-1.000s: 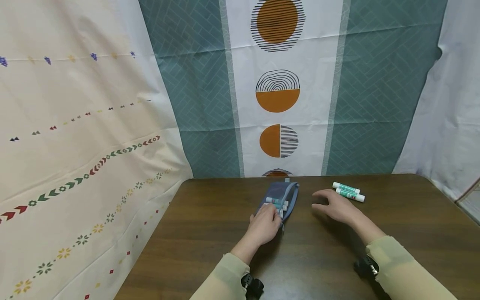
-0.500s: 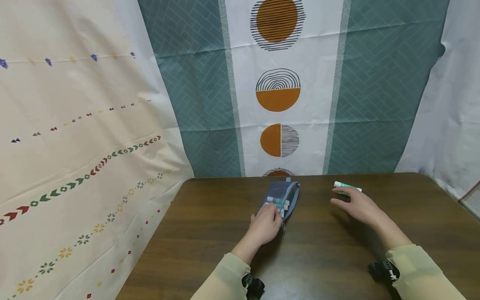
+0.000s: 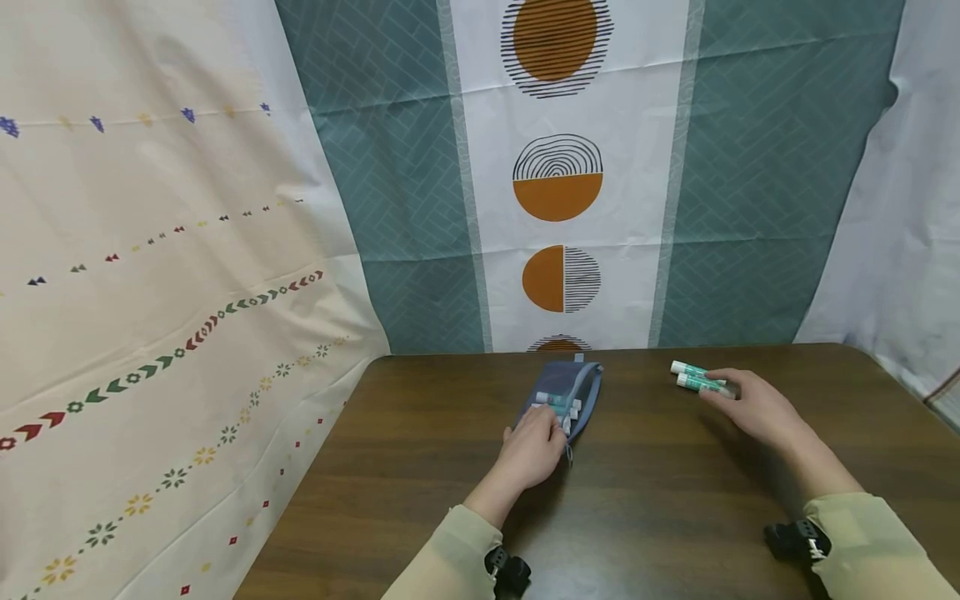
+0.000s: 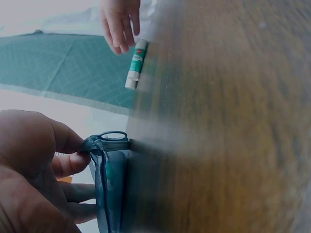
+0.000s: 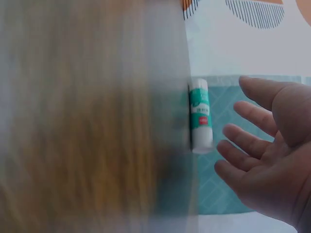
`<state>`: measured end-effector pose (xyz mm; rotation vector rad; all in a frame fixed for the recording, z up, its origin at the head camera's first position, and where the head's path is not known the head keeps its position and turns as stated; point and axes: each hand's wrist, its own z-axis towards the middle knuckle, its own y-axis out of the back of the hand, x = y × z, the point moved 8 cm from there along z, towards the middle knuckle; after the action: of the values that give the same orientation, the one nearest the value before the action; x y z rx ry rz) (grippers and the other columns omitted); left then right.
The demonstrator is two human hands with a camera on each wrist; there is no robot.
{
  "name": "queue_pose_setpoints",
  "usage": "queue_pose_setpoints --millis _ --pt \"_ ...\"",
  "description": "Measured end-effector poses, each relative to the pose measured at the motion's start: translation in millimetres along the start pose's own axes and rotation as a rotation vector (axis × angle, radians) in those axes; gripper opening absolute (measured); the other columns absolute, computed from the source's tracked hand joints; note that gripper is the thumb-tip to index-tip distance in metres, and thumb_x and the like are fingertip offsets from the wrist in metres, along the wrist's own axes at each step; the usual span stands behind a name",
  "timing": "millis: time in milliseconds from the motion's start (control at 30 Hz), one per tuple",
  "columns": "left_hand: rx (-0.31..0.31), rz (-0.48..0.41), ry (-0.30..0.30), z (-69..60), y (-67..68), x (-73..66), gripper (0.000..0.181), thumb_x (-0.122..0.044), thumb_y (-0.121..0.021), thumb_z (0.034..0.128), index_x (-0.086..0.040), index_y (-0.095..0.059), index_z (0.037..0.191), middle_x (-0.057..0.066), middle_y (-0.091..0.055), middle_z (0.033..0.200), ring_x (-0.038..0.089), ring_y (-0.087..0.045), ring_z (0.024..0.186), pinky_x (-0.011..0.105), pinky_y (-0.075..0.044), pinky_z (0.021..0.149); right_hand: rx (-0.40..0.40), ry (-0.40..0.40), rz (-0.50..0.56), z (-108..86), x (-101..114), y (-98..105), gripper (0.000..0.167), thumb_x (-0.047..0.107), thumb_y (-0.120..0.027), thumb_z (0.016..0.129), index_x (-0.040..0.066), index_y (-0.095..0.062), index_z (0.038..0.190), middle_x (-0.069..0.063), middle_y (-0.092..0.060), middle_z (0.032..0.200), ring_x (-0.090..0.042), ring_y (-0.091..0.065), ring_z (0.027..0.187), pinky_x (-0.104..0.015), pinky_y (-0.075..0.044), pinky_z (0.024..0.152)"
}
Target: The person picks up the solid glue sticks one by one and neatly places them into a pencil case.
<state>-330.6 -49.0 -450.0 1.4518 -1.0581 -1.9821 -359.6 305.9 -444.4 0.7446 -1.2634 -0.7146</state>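
A blue zipper pouch [image 3: 553, 377] lies on the table with its zip side parted. Several white-and-teal glue sticks [image 3: 550, 399] show inside it. My left hand [image 3: 531, 450] pinches the pouch's near end between thumb and finger, beside the zip pull [image 4: 113, 136] in the left wrist view. Over at the right, two glue sticks lie side by side, a farther one [image 3: 686, 368] and a nearer one [image 3: 696, 382]. My right hand [image 3: 763, 410] hovers at their right ends with its fingers spread and relaxed. In the right wrist view a gap separates that hand from the visible glue stick [image 5: 200, 116].
The brown wooden table [image 3: 420, 475] ends at a straight far edge just beyond the pouch and glue sticks. A teal-and-white patterned cloth [image 3: 420, 250] hangs behind it. A cream cloth [image 3: 187, 400] hangs along the left side.
My right hand has moved rightward across the glue sticks to their right ends, uncovering most of both. The left hand has kept its grip on the pouch.
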Motion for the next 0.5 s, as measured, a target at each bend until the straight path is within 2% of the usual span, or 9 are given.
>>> queue_pose_setpoints --millis 67,167,267,500 --pt "0.001 0.001 0.001 0.3 0.4 -0.4 0.019 -0.012 -0.058 0.1061 -0.017 -0.054 0.088 -0.004 -0.056 0.095 0.042 -0.044 0.156 0.087 -0.029 0.112 -0.006 -0.011 0.001 -0.4 -5 4 0.06 0.039 -0.065 0.112 -0.009 -0.059 0.147 -0.043 -0.057 0.142 -0.053 -0.061 0.116 -0.07 -0.051 0.092" --pt "0.002 0.002 0.0 0.5 0.5 -0.8 0.019 -0.012 -0.058 0.1063 -0.017 -0.054 0.088 -0.004 -0.056 0.095 0.042 -0.044 0.156 0.087 -0.029 0.112 -0.001 -0.026 0.005 -1.3 -14 7 0.062 0.04 -0.063 0.113 -0.012 -0.056 0.147 -0.044 -0.054 0.145 -0.06 -0.057 0.125 -0.075 -0.047 0.097" --pt "0.005 0.003 -0.001 0.6 -0.2 -0.9 0.019 -0.012 -0.057 0.1066 -0.017 -0.053 0.088 -0.004 -0.056 0.095 0.041 -0.044 0.156 0.086 -0.029 0.112 0.01 -0.041 0.005 -2.3 -24 8 0.064 0.04 -0.062 0.114 -0.015 -0.054 0.147 -0.046 -0.053 0.145 -0.062 -0.054 0.128 -0.076 -0.045 0.1" --pt "0.006 0.005 0.002 -0.5 -0.1 -0.3 0.02 -0.013 -0.058 0.107 -0.017 -0.052 0.088 -0.005 -0.054 0.094 0.04 -0.043 0.157 0.086 -0.029 0.112 0.015 -0.062 0.008 -1.3 -37 9 0.067 0.041 -0.063 0.113 -0.018 -0.054 0.143 -0.046 -0.058 0.138 -0.06 -0.059 0.122 -0.073 -0.048 0.098"
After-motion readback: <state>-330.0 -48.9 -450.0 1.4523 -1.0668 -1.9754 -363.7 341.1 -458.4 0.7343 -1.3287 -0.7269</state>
